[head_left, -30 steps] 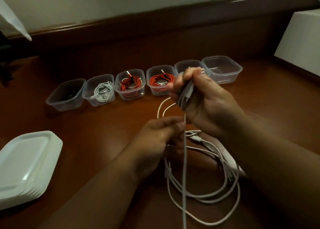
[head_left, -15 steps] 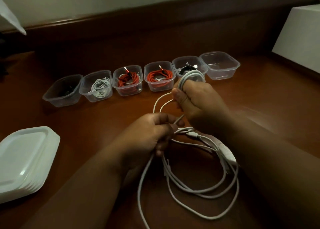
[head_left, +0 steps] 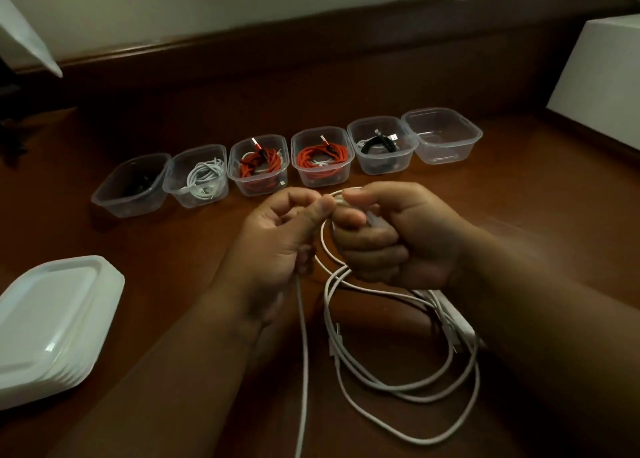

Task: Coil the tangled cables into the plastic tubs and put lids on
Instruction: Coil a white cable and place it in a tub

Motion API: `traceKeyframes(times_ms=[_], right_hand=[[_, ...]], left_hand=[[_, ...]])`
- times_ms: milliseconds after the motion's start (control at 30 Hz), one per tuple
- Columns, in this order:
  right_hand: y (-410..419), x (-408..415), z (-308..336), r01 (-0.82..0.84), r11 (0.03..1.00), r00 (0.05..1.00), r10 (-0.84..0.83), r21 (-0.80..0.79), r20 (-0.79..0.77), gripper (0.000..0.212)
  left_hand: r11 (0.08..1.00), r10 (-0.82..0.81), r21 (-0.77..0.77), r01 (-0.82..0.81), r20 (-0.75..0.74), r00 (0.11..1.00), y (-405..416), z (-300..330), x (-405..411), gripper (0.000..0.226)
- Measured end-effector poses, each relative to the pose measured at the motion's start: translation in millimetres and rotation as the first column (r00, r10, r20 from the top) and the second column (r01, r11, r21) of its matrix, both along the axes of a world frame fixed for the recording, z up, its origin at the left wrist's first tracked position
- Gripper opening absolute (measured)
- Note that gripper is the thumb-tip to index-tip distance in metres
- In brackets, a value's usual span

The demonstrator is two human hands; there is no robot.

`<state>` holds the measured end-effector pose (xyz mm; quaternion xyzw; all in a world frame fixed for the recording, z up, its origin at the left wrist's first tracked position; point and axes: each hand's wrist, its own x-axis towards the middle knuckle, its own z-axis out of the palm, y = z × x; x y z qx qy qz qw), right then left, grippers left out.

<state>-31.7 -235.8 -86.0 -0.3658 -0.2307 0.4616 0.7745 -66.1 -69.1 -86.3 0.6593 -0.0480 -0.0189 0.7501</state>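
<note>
My right hand (head_left: 391, 232) grips a small coil of white cable above the wooden table. My left hand (head_left: 280, 236) pinches the same cable beside it, and a strand hangs from it down to the bottom edge. More white cable (head_left: 408, 385) lies in loose tangled loops on the table below my hands. Several clear plastic tubs stand in a row behind. The rightmost tub (head_left: 443, 135) holds nothing. The others hold coiled cables: black (head_left: 379, 144), red (head_left: 322, 160), red and white (head_left: 259, 165), white (head_left: 204, 180), and dark (head_left: 135, 184). A stack of white lids (head_left: 52, 322) sits at the left.
A white box (head_left: 602, 87) stands at the back right. The table (head_left: 540, 194) ends at a raised wooden ledge against the wall. A pale object (head_left: 27, 38) juts in at the upper left.
My right hand came down and towards me with the coil. My left hand rose from the tangled loops to meet it and now pinches the cable beside the coil.
</note>
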Motion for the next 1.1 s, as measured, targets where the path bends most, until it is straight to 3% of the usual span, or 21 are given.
traceKeyframes(times_ms=[67,167,233,300,367,400,467,500,533,600,633,767,833,867,900,933,1000,1100], right_hand=[[5.9,-3.6,-2.2,-0.005,0.979,0.997,0.022,0.205,-0.08,0.026],[10.8,-3.1,-4.4,0.14,0.893,0.985,-0.083,0.427,-0.15,0.029],[9.5,-1.9,-2.5,0.313,0.843,0.949,-0.258,0.438,-0.181,0.031],[6.3,-1.9,0.4,0.489,0.801,0.865,-0.495,0.346,-0.078,0.031],[2.6,0.6,2.4,0.672,0.709,0.664,-0.704,0.211,0.253,0.024],[-0.1,2.3,2.3,0.762,0.629,0.503,-0.725,0.155,0.471,0.019],[-6.3,8.2,-1.4,0.897,0.43,0.147,-0.512,0.105,0.846,0.018],[-9.0,10.9,-2.7,0.932,0.355,0.044,-0.329,0.08,0.943,0.017],[-10.8,12.3,-2.9,0.952,0.306,0.022,-0.164,0.03,0.986,0.018],[-12.3,12.4,-3.6,0.958,0.264,0.111,0.029,-0.115,0.993,0.021],[-10.6,10.7,-4.0,0.945,0.264,0.176,0.08,-0.191,0.981,0.022],[4.0,0.9,-3.5,0.818,0.406,0.407,0.094,-0.408,0.909,0.029],[8.8,-1.2,1.4,0.684,0.516,0.596,0.014,-0.516,0.803,0.032],[7.3,-0.6,2.6,0.57,0.616,0.735,-0.086,-0.544,0.673,0.033],[5.5,-0.8,4.8,0.428,0.74,0.87,-0.182,-0.519,0.458,0.034],[3.0,-0.7,5.0,0.319,0.838,0.938,-0.212,-0.443,0.274,0.034],[1.0,0.2,0.0,0.202,0.934,0.977,-0.173,-0.295,0.121,0.034],[3.4,1.1,-3.8,0.127,0.983,0.992,-0.128,-0.129,0.0,0.035]], left_hand=[[0.992,-0.015,-0.13,0.005,-0.07,0.997,-6.2,-0.4,-1.8,0.028],[0.976,-0.089,-0.212,0.057,-0.142,0.986,-13.9,-2.7,-6.8,0.022],[0.971,-0.155,-0.21,0.113,-0.194,0.969,-16.3,-4.0,-11.6,0.019],[0.963,-0.224,-0.209,0.17,-0.269,0.937,-16.8,-3.4,-15.5,0.036],[0.956,-0.286,-0.165,0.242,-0.354,0.89,-15.9,-2.7,-18.1,0.051],[0.949,-0.315,-0.128,0.288,-0.391,0.865,-14.9,-1.8,-18.9,0.052],[0.932,-0.341,-0.031,0.361,-0.41,0.846,-10.2,-0.1,-17.4,0.044],[0.928,-0.32,0.053,0.369,-0.391,0.863,-6.2,-0.6,-15.0,0.037],[0.918,-0.269,0.191,0.347,-0.343,0.9,-2.1,-1.0,-11.6,0.032],[0.851,-0.153,0.48,0.215,-0.165,0.974,5.6,-0.5,-5.5,0.025],[0.825,-0.117,0.549,0.139,-0.075,0.99,8.7,-0.7,-3.4,0.023],[0.832,-0.035,0.549,-0.077,0.192,0.981,17.3,4.8,1.2,0.017],[0.852,0.012,0.505,-0.138,0.245,0.97,20.0,6.0,5.1,0.012],[0.879,0.031,0.458,-0.134,0.227,0.973,19.9,6.1,6.4,0.01],[0.911,0.039,0.396,-0.115,0.195,0.98,19.0,4.9,7.3,0.008],[0.942,0.041,0.322,-0.091,0.159,0.986,17.1,3.4,7.9,0.008],[0.978,0.038,0.199,-0.057,0.099,0.994,13.0,-0.5,9.4,0.013],[0.991,0.043,0.126,-0.049,0.051,0.998,8.2,-5.6,11.4,0.021]])
